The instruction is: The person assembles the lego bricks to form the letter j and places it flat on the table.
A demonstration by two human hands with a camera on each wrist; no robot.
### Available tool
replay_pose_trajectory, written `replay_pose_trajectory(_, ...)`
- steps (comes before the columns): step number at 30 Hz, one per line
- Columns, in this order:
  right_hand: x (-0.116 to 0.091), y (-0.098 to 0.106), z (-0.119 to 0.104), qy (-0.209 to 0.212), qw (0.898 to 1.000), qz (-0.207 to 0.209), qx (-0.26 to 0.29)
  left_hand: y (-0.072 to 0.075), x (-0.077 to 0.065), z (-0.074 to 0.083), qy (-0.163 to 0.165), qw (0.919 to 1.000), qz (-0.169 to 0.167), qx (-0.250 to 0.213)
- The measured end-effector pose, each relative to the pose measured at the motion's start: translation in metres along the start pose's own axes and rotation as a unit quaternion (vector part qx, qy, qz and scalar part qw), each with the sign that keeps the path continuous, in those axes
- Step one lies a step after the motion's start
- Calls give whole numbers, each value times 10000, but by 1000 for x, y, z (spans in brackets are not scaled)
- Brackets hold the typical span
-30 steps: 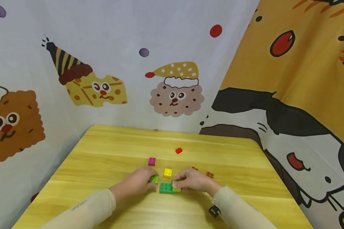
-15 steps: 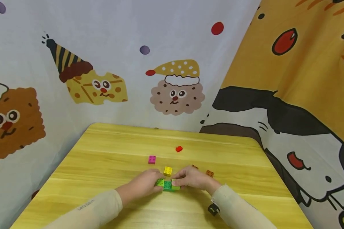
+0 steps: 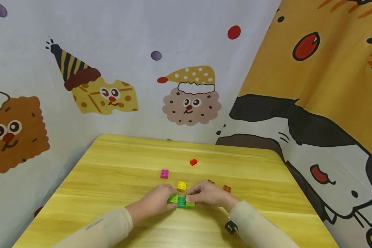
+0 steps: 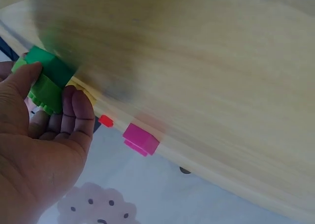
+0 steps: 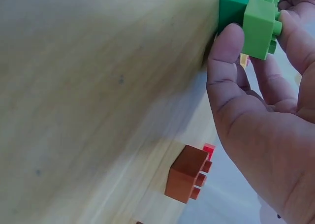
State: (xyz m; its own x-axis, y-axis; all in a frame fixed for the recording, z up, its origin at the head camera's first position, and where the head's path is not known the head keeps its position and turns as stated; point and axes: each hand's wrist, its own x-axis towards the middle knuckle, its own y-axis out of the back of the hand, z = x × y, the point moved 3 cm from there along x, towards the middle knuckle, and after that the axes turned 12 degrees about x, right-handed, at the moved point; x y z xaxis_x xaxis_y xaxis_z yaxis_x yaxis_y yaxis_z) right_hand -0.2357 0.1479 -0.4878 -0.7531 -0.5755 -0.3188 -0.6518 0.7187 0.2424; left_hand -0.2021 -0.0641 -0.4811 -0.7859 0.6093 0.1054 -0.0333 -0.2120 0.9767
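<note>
A dark green toy building brick (image 3: 181, 202) lies on the table with a light green brick on top at either end. My left hand (image 3: 155, 201) pinches the left light green brick (image 4: 47, 93) between thumb and fingers, against the dark green one. At the other end, my right hand (image 3: 208, 194) grips the right light green brick (image 5: 258, 27), its thumb and fingers on the sides. In the head view the bare studs of the dark green brick show between the two. Just behind them stands a yellow brick (image 3: 182, 186).
A magenta brick (image 3: 164, 173) stands behind the left hand, and a small red piece (image 3: 193, 162) lies farther back. Two brown bricks are beyond the right hand, one partly hidden, the other (image 3: 227, 188) in plain sight. A patterned cloth (image 3: 142, 41) hangs behind the wooden table (image 3: 127, 151).
My left hand has moved right, bringing its light green brick from beside the dark green brick onto its left end. The right hand has stayed at the other end.
</note>
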Motion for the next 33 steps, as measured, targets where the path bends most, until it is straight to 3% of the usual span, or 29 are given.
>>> replay_pose_trajectory(13,-4,8,-1,-33,9997,42,254,-8,-4,-4,271,9993,-156,-227)
replay_pose_trajectory(17,-10,27,-2,124,9993,200,277,-9,-4,-4,257,9996,-112,-71)
replay_pose_trajectory(21,-24,57,-3,285,9967,749,-85,-8,-4,-3,219,9997,-102,50)
replay_pose_trajectory(24,-36,83,0,409,9861,1418,-760,-8,-4,-3,212,9997,-98,71)
replay_pose_trajectory(28,-49,110,8,426,9600,2113,-1785,-8,-5,-3,225,9997,-74,82)
replay_pose_trajectory(30,-54,117,14,341,9517,2209,-2107,-8,-5,-2,237,9997,-64,72)
replay_pose_trajectory(33,-58,120,23,132,9494,2137,-2296,-7,-6,-2,267,9996,-61,68)
